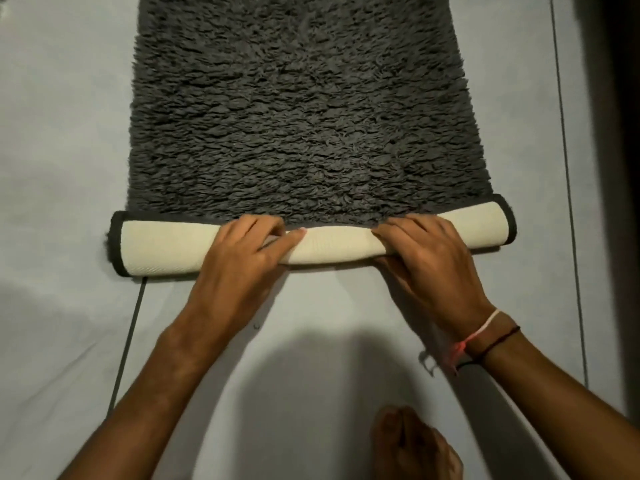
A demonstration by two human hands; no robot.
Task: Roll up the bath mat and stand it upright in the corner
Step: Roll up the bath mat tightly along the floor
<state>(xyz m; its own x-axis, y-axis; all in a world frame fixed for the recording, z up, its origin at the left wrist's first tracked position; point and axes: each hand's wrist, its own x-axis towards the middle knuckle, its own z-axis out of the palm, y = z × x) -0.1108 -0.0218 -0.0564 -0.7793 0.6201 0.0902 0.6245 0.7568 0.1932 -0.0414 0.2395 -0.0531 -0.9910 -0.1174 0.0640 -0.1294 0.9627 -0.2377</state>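
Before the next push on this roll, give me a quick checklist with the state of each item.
1. Left hand on the roll: ok.
2. Right hand on the roll: ok.
3. Roll ends even: not ok, the right end sits farther ahead than the left.
4. Flat shaggy part of the bath mat ahead free of folds: ok in what shows.
5. Roll tightness: cannot tell.
6. Corner to stand it in: cannot tell, not seen.
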